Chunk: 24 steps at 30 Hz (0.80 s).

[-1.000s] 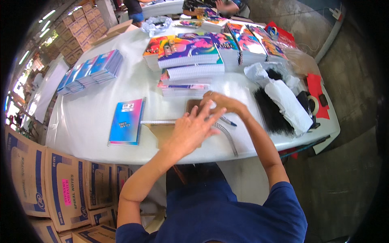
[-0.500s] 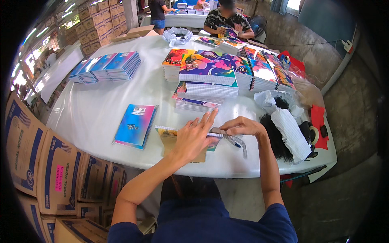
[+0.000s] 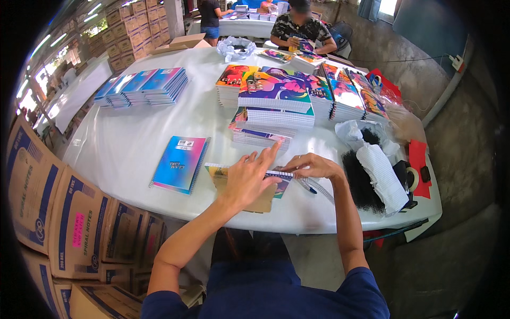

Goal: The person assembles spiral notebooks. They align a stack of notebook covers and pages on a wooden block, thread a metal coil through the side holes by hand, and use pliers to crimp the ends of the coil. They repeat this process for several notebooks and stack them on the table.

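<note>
Along the left edge stand brown cartons (image 3: 58,212) with blue print, stacked beside the white table (image 3: 138,143). Further up the table, a fanned stack of blue books (image 3: 143,85) lies well apart from the hands. Nearer the front edge lies a single blue book (image 3: 179,163), flat, its spiral along the right side, just left of the work.

The left hand (image 3: 249,178) lies flat, fingers spread and pointing up and right, pressing down on a notebook (image 3: 234,178) with a brown back cover that lies at the table's front edge. Its grip is open: a flat palm, nothing clasped. The right hand (image 3: 313,166) rests at the notebook's right end, fingers curled and pinched on the white spiral wire (image 3: 313,186), which runs along the book's edge and trails off to the right. A blue pen (image 3: 306,185) lies just under that hand.

Behind the hands stand piles of colourful notebooks (image 3: 276,95), some fanned toward the right. To the right lie crumpled clear plastic (image 3: 353,130), a black bundle (image 3: 358,181) and a white ribbed roll (image 3: 383,178) across it. At the far right edge lie a tape roll (image 3: 411,178) and red pieces (image 3: 417,159). At the far end, another person (image 3: 300,26) handles books.
</note>
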Tool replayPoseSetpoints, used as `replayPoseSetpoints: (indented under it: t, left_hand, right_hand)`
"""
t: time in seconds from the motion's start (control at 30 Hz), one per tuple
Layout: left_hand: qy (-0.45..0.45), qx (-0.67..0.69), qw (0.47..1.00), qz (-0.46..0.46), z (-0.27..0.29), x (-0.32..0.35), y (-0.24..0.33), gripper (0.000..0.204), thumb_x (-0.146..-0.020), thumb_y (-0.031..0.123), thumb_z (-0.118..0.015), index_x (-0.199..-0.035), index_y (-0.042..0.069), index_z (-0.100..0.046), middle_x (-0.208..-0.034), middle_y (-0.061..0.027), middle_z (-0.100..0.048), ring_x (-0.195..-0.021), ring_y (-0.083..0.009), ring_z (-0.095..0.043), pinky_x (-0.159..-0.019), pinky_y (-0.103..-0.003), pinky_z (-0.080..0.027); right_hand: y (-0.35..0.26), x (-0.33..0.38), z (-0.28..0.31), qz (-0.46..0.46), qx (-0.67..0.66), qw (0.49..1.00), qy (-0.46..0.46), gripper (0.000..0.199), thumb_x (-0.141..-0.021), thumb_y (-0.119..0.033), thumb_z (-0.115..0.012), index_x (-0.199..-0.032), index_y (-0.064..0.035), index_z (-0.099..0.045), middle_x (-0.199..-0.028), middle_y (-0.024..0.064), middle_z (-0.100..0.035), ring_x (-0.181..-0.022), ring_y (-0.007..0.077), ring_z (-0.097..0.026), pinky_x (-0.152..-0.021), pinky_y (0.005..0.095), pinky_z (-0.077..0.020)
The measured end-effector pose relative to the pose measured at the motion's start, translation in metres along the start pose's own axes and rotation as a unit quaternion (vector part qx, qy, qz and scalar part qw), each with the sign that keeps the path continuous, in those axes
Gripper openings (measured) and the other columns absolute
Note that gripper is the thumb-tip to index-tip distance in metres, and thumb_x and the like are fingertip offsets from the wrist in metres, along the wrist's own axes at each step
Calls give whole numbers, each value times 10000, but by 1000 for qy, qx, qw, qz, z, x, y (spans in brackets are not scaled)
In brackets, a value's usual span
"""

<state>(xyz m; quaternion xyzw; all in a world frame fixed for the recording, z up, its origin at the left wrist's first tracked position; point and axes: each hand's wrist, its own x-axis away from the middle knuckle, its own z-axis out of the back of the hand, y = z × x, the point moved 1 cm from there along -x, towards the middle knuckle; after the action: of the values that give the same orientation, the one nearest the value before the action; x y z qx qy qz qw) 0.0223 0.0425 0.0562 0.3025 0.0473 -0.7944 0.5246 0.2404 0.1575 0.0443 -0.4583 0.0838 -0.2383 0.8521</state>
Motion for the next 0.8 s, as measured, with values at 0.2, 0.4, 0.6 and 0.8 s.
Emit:
replayPoseSetpoints:
  t: [0.2, 0.4, 0.6, 0.8]
  left_hand:
    - [26, -1, 1000, 1, 0, -2, -5, 948, -701, 415, -755, -1486, 234, -256, -1120, -126, -640, -953, -332, -637, -852, -400, -519]
    - [36, -3, 999, -6, 1, -5, -8, 956, -683, 409, -768, -1480, 235, -270, -1156, -127, -631, -962, -330, -641, -849, -393, -521]
    - [48, 9, 999, 17, 1, 1, -18, 984, -646, 384, -789, -1475, 251, -278, -1258, -88, -594, -984, -338, -635, -863, -392, -518]
    - [23, -7, 999, 47, 4, 3, -20, 1008, -627, 367, -802, -1475, 284, -264, -1330, -73, -552, -1082, -320, -607, -926, -413, -492]
  right_hand:
    - [2, -3, 1, 50, -145, 988, 28, 535, -801, -382, -688, -1109, 54, -658, -1033, 178, -675, -963, 242, -630, -882, 341, -479]
    - [25, 4, 4, 141, -292, 945, 43, 388, -854, -291, -670, -1093, 15, -681, -933, 120, -683, -841, 160, -595, -743, 301, -479]
    - [10, -11, 1, 69, -214, 974, 38, 419, -859, -317, -676, -1085, 36, -674, -939, 93, -672, -855, 144, -570, -779, 302, -464]
    - [-5, -21, 6, 12, -153, 988, 33, 497, -843, -375, -684, -1076, 63, -665, -976, 119, -675, -913, 169, -595, -821, 307, -471]
